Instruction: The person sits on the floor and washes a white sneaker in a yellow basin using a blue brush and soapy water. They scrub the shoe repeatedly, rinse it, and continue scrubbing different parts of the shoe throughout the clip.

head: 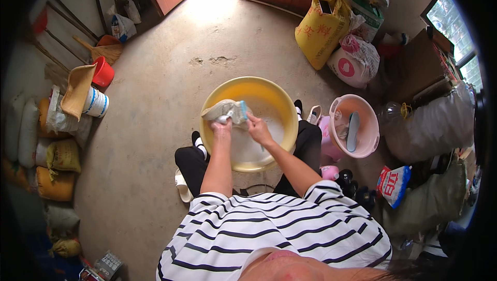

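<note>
A large yellow plastic basin [286, 91] with sudsy, cloudy water stands on the floor between my knees. Over its left part, my left hand [221, 124] holds a wet, pale, shoe-like item [223, 109] covered in some suds; whether it is a fabric shoe cannot be told for certain. My right hand [257, 126] grips a scrubbing brush [244, 110] with blue bristles, which rest against the right end of that item. The brush's handle is mostly hidden by my fingers. At the right, a pink basin [372, 133] holds a grey-blue insole [352, 131].
A detergent bag [393, 186] lies at the right, near dark shoes. A yellow sack [320, 32] and a white-and-pink bag [354, 61] stand at the upper right. A red bucket [103, 72], a broom [105, 52] and several sacks line the left wall. A white slipper [183, 188] lies left of my leg.
</note>
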### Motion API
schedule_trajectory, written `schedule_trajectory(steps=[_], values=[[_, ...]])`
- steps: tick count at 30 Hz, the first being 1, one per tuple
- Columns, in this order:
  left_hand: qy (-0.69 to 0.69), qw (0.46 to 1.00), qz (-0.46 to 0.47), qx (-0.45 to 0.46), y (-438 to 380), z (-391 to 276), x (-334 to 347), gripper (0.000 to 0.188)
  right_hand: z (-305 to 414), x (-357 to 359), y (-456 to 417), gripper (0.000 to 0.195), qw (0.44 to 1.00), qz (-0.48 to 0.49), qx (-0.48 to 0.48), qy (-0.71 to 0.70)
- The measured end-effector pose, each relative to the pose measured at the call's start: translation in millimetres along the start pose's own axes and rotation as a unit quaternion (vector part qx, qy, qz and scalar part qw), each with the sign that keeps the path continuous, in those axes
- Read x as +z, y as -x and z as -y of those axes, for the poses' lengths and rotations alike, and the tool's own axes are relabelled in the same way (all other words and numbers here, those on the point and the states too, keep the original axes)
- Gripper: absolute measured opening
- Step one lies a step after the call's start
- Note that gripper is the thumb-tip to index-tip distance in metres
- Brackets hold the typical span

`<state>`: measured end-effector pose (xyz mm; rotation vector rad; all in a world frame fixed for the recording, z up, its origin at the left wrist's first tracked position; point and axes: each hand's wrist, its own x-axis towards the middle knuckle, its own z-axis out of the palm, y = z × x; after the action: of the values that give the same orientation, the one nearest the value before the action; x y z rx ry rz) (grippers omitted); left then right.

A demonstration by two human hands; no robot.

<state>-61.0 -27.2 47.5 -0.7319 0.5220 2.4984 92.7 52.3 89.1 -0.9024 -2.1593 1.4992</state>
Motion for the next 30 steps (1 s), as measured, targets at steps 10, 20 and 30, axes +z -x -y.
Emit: schedule_trajectory(steps=[10,20,30], values=[[-0.019,1.000,0.015,-0.011,-1,1,8,0.043,-8,-45,-1,0.041,0.977,0.033,0.209,-0.016],[-0.017,1.000,0.022,-0.012,14,9,23,0.035,7,-28,-4,0.039,0.995,0.014,0.097,0.024],[-0.011,0.999,0.025,-0.025,7,5,18,0.039,21,-17,5,0.039,0.998,0.003,0.059,0.031]])
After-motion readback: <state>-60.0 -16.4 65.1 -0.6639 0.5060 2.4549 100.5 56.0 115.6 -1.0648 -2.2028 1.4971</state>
